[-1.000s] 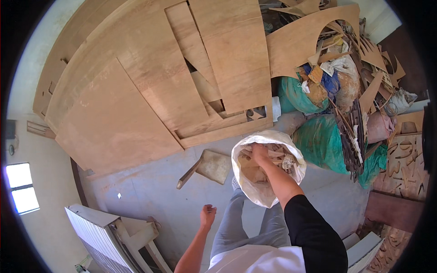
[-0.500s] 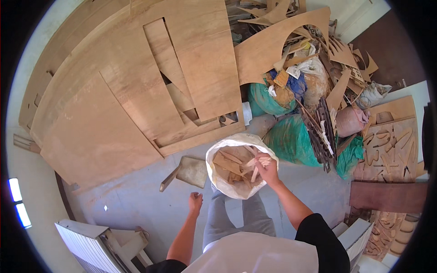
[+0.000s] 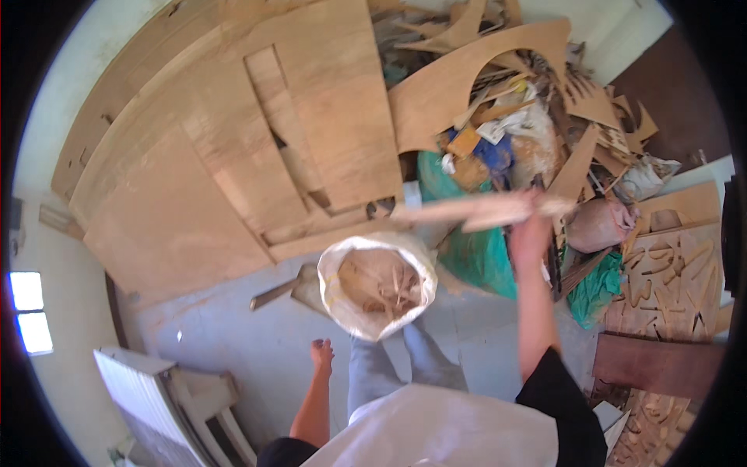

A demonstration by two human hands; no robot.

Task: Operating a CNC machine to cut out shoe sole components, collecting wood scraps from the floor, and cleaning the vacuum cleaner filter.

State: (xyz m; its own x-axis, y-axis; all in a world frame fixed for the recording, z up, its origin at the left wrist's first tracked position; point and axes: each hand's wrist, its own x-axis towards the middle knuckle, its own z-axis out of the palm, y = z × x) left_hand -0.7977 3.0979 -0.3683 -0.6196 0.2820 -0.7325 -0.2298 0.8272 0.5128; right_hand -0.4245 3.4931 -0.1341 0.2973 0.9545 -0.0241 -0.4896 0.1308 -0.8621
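Observation:
My right hand [image 3: 529, 233], smeared by motion, is closed around a bundle of pale wood strips [image 3: 467, 208]. The strips stretch to the left, above and behind a white sack [image 3: 333, 305]. That sack stands with its mouth wide in front of my legs, and wood scraps [image 3: 393, 286] lie inside it. Down to the left of the sack hangs my left hand [image 3: 321, 354], its fingers curled with nothing seen in them.
Large plywood sheets [image 3: 171, 210] lean along the wall. A scrap heap with green sacks [image 3: 482, 261] and a curved plywood offcut [image 3: 436, 93] rises at the back right. A dustpan [image 3: 307, 288] lies beside the white sack. A board with wooden shapes [image 3: 669, 272] stands right.
My right hand has lifted the wood strips out of the white sack and swung right toward the heap. The sack appears further left, and my left hand stays low.

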